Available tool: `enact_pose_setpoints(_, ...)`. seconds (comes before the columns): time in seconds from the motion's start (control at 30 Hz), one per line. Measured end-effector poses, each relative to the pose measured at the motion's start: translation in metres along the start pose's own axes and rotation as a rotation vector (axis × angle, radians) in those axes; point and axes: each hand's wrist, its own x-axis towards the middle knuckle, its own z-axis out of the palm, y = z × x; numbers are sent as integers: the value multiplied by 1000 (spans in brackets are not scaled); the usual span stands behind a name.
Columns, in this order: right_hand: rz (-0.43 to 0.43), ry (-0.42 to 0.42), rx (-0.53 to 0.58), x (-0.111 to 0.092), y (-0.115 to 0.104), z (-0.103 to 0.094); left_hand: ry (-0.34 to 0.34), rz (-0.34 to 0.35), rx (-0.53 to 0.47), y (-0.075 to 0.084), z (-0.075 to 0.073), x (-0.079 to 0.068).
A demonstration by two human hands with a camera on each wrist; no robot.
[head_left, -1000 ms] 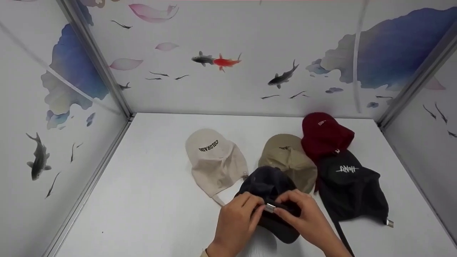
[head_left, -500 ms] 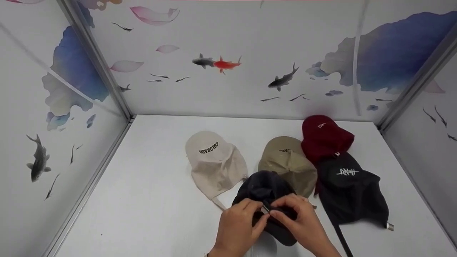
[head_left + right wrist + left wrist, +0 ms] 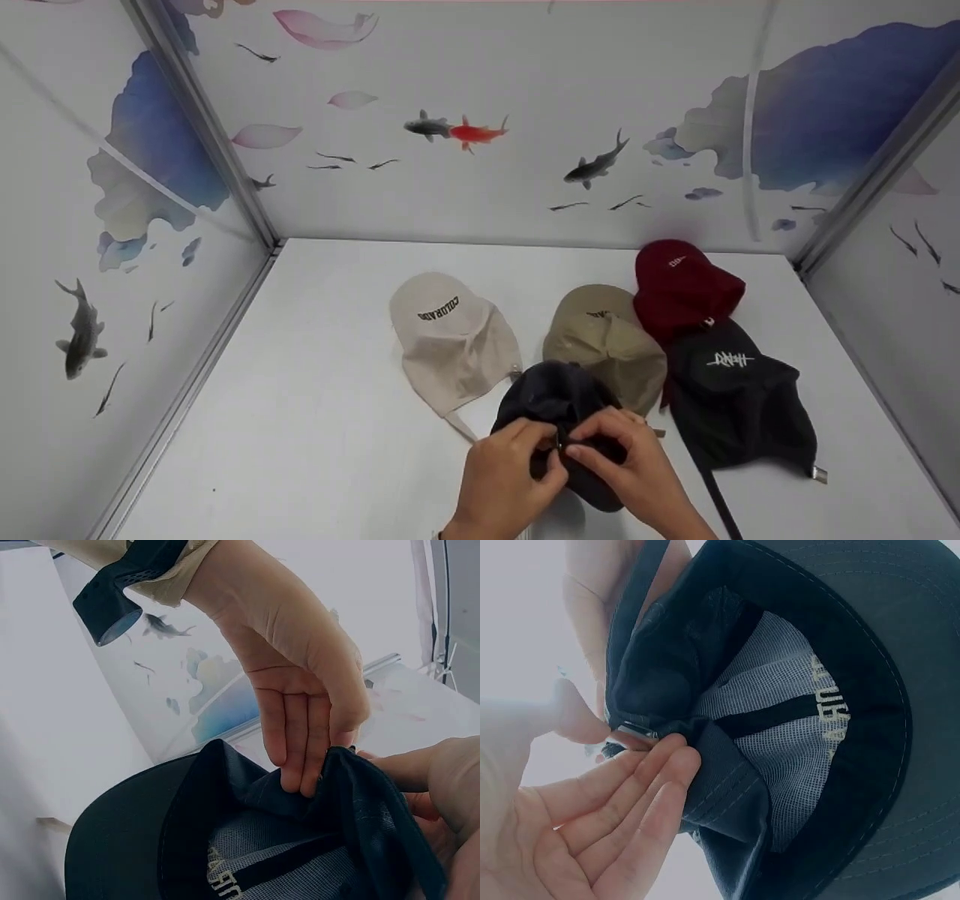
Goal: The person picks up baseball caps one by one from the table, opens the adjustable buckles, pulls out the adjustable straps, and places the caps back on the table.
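A dark navy baseball cap (image 3: pixel 551 386) is held over the table at the front, its brim toward me. My left hand (image 3: pixel 506 472) pinches the small metal buckle (image 3: pixel 636 732) at the back of the cap between thumb and fingers. My right hand (image 3: pixel 637 465) pinches the cap's strap (image 3: pixel 641 592) with thumb and forefinger, close beside the buckle. The left wrist view looks into the cap, showing mesh lining (image 3: pixel 780 667) and the underside of the brim (image 3: pixel 900 622). The right fingertips are partly hidden behind the cloth in the right wrist view.
A cream cap (image 3: pixel 450 337) lies left of the hands on the white table (image 3: pixel 300 420). Behind them is a khaki cap (image 3: pixel 596 330). A dark red cap (image 3: pixel 679 285) and a black cap (image 3: pixel 742 405) lie at the right. White panels with painted fish (image 3: pixel 476 133) enclose the table.
The buckle has turned and now shows edge-on between the fingertips. Both hands have shifted slightly toward me with the navy cap. The other caps stay where they were.
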Motion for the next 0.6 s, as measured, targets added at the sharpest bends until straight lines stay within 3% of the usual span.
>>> enact_pose_setpoints(0.2,-43,-28,75,-2,3,-5,-23,-13,-27,-2,-5,1)
enact_pose_setpoints(0.4,-39,-113,340,-3,10,-12,18,-54,-138,-9,-12,3)
enact_pose_setpoints(0.47,-62,-139,390,-2,12,-13,-32,-105,-234,-10,-13,4)
enact_pose_setpoints(0.6,-81,-178,408,-1,16,-13,-209,-220,-457,-11,-15,4)
